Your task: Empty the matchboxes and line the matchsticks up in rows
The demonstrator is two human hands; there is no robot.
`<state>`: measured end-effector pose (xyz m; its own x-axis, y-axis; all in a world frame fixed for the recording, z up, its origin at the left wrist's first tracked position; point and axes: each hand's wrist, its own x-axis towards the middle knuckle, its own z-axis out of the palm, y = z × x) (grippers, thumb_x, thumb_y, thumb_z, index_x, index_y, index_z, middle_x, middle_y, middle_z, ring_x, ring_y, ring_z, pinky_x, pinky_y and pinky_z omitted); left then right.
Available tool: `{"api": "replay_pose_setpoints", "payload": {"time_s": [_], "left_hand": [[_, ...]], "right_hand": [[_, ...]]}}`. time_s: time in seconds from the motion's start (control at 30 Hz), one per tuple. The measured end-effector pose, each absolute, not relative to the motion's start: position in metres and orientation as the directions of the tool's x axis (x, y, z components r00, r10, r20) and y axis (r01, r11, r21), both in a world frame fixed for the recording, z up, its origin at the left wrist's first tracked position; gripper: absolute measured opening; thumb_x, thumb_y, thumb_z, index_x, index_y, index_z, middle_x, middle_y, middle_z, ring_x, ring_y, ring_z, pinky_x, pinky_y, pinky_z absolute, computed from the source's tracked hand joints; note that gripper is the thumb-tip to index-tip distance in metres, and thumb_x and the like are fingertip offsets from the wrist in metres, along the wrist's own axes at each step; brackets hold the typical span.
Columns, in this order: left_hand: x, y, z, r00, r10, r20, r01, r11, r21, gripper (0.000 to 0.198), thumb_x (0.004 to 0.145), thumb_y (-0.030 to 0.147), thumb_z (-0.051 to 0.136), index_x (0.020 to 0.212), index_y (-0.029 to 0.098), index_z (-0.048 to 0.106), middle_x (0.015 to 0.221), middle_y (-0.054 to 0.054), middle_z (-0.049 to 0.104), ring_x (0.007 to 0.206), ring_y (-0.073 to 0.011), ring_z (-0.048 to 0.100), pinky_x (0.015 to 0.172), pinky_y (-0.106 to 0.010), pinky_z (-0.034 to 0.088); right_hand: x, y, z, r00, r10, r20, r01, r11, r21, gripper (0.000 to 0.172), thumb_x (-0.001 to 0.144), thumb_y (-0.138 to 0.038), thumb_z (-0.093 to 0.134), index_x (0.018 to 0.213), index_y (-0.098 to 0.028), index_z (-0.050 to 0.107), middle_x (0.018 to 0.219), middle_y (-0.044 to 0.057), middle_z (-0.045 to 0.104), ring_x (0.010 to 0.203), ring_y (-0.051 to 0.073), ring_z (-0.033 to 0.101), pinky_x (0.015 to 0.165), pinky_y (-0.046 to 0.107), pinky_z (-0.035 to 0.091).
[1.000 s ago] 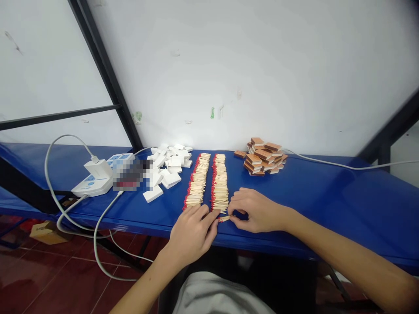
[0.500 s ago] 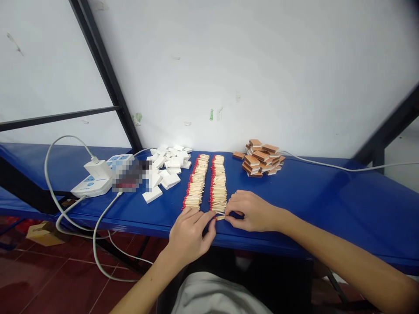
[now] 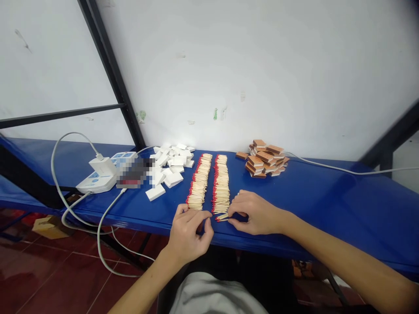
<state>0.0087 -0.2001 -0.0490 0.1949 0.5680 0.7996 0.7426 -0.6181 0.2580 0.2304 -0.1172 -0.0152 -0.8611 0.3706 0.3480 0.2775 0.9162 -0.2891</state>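
Note:
Matchsticks with red heads lie in two long columns on the blue table, a left column (image 3: 198, 183) and a right column (image 3: 221, 183), heads toward the left. At the near end of the right column, my right hand (image 3: 255, 213) pinches a few loose matchsticks (image 3: 222, 218) by their plain ends between thumb and fingertips. My left hand (image 3: 191, 231) is at the near end of the left column, fingers curled, with a small gap between thumb and index finger. Nothing shows in that gap. The left hand's fingertips are just left of the pinched match heads.
White small boxes (image 3: 173, 163) are heaped left of the matches. Brown-topped matchboxes (image 3: 265, 159) are piled at the back right. A power strip (image 3: 98, 181) with a charger, white cables (image 3: 100, 226) and a blurred-out item (image 3: 134, 173) are at the left. A white wall (image 3: 229, 65) stands behind.
My left fingertips have drawn back a little from the matchsticks, which they touched before. My right hand keeps its pinch. The whole view has shifted slightly.

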Motion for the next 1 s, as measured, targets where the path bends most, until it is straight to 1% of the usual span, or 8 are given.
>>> {"api": "replay_pose_setpoints", "payload": {"time_s": [0.13,0.23,0.33,0.47,0.57,0.67,0.83,1.0], "left_hand": [[0.0091,-0.1976,-0.0548,0.280,0.560,0.780,0.758,-0.628,0.179,0.013,0.086,0.013,0.055,0.089,0.019,0.067,0.072,-0.001,0.069,0.064,-0.0152,0.061,0.067,-0.034,0.043],[0.0087,-0.1977,-0.0571,0.315,0.570,0.759,0.782,-0.609,0.134,0.013,0.086,0.017,0.056,0.091,0.019,0.068,0.072,-0.003,0.067,0.066,-0.0173,0.061,0.064,-0.033,0.046],[0.0079,-0.1984,-0.0578,0.337,0.588,0.735,0.775,-0.617,0.137,0.015,0.088,0.018,0.055,0.094,0.018,0.068,0.073,-0.004,0.066,0.067,-0.0167,0.061,0.062,-0.031,0.048],[0.0083,-0.1984,-0.0579,0.342,0.596,0.727,0.790,-0.601,0.121,0.015,0.089,0.019,0.054,0.095,0.019,0.068,0.074,-0.004,0.066,0.067,-0.0167,0.060,0.063,-0.032,0.047],[0.0098,-0.1976,-0.0580,0.312,0.570,0.760,0.838,-0.542,0.064,0.011,0.087,0.020,0.058,0.090,0.019,0.068,0.072,-0.003,0.066,0.067,-0.0187,0.058,0.063,-0.036,0.040],[0.0113,-0.1970,-0.0581,0.293,0.569,0.768,0.863,-0.503,0.044,0.012,0.086,0.020,0.060,0.093,0.019,0.069,0.072,-0.004,0.067,0.069,-0.0203,0.058,0.063,-0.036,0.036],[0.0116,-0.1975,-0.0585,0.320,0.559,0.765,0.843,-0.537,0.040,0.012,0.086,0.020,0.059,0.092,0.019,0.070,0.073,-0.004,0.066,0.069,-0.0195,0.057,0.064,-0.036,0.036],[0.0113,-0.1979,-0.0599,0.365,0.554,0.748,0.813,-0.581,0.034,0.015,0.087,0.020,0.058,0.096,0.020,0.070,0.074,-0.003,0.065,0.069,-0.0184,0.057,0.066,-0.036,0.039]], "right_hand": [[0.2306,-0.1185,-0.0147,-0.854,0.396,0.337,0.315,0.910,-0.270,0.006,0.084,-0.023,0.064,0.081,-0.018,0.067,0.058,-0.004,0.058,0.056,0.011,0.044,0.075,0.031,0.034],[0.2313,-0.1197,-0.0143,-0.846,0.457,0.275,0.394,0.883,-0.255,0.008,0.085,-0.028,0.065,0.085,-0.021,0.069,0.056,-0.002,0.057,0.061,0.015,0.046,0.066,0.028,0.034],[0.2316,-0.1200,-0.0136,-0.837,0.486,0.252,0.439,0.871,-0.221,0.012,0.084,-0.030,0.065,0.089,-0.021,0.070,0.063,0.000,0.063,0.061,0.015,0.050,0.064,0.028,0.033],[0.2309,-0.1188,-0.0131,-0.833,0.488,0.260,0.452,0.872,-0.190,0.011,0.083,-0.029,0.064,0.085,-0.020,0.070,0.067,0.001,0.068,0.059,0.014,0.055,0.064,0.028,0.034],[0.2306,-0.1180,-0.0142,-0.839,0.477,0.261,0.437,0.878,-0.196,0.012,0.086,-0.028,0.061,0.083,-0.020,0.070,0.066,0.000,0.068,0.059,0.014,0.056,0.064,0.027,0.034],[0.2307,-0.1180,-0.0157,-0.844,0.466,0.265,0.425,0.883,-0.198,0.011,0.086,-0.027,0.061,0.081,-0.021,0.069,0.063,-0.001,0.067,0.058,0.013,0.056,0.064,0.027,0.034],[0.2298,-0.1184,-0.0169,-0.837,0.445,0.319,0.401,0.895,-0.197,0.013,0.088,-0.030,0.063,0.082,-0.020,0.068,0.069,-0.001,0.069,0.059,0.013,0.056,0.062,0.027,0.033],[0.2278,-0.1166,-0.0177,-0.821,0.462,0.335,0.417,0.886,-0.202,0.014,0.093,-0.024,0.057,0.086,-0.020,0.068,0.077,0.001,0.072,0.065,0.013,0.060,0.065,0.027,0.035]]}}
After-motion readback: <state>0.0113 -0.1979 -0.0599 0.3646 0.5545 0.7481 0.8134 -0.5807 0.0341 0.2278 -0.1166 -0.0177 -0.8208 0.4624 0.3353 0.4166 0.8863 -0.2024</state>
